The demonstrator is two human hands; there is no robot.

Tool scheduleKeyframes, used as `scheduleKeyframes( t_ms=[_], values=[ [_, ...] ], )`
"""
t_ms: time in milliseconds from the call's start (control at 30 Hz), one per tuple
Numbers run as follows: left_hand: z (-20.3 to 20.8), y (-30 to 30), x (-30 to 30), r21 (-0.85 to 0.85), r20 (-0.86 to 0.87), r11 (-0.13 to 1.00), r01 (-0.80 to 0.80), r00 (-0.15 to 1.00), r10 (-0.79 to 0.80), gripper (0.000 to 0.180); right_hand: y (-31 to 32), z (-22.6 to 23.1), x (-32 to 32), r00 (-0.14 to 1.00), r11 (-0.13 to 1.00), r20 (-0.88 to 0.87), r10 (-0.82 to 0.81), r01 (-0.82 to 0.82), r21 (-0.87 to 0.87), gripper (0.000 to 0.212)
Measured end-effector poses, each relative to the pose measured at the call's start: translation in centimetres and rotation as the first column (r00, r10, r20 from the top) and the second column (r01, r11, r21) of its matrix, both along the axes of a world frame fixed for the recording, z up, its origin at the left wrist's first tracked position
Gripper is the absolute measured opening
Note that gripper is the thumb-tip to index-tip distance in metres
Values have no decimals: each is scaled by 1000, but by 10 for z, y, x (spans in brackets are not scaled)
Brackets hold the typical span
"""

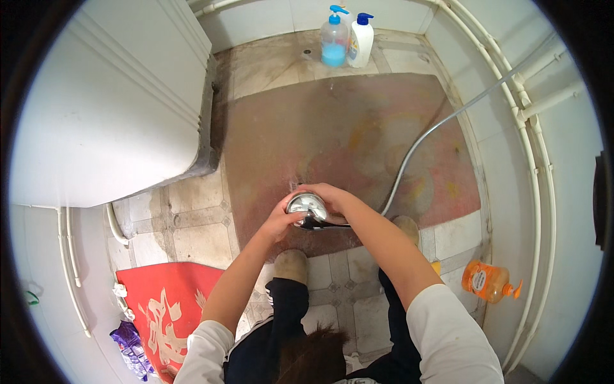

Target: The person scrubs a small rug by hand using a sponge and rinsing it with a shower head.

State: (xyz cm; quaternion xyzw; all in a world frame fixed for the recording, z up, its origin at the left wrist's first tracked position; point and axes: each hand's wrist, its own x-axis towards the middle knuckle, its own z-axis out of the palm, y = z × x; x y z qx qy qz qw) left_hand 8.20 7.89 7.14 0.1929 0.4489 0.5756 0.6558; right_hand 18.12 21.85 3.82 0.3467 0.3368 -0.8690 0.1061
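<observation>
A shiny chrome shower head (308,206) is between my two hands, above the near edge of a worn brown-red mat (332,141). My left hand (279,217) grips its left side, with the thumb lying over the metal. Around its far right side curls my right hand (325,194); some of those fingers are hidden. A few light streaks, perhaps water, show just beyond the fingertips. The grey hose (419,142) rises from near the shower head's handle toward the upper right wall.
Pump bottles, one with blue liquid (334,51) and one white (361,45), stand by the far wall. An orange bottle (489,281) is at right, near white wall pipes (532,160). A white cabinet-like unit (121,102) fills the left; a red mat (169,307) lies lower left.
</observation>
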Motion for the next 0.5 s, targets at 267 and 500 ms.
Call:
scheduleKeyframes(
  t_ms=[267, 500],
  values=[
    [6, -8, 0, -59, -20, 991, 119, 993, -120, 64, -14, 39, -9, 981, 959, -122, 153, -178, -223, 32],
    [14, -2, -5, -29, 33, 994, 110, 993, -109, 60, -8, 7, 9, 964, 950, -47, 260, -264, -169, 25]
  ],
)
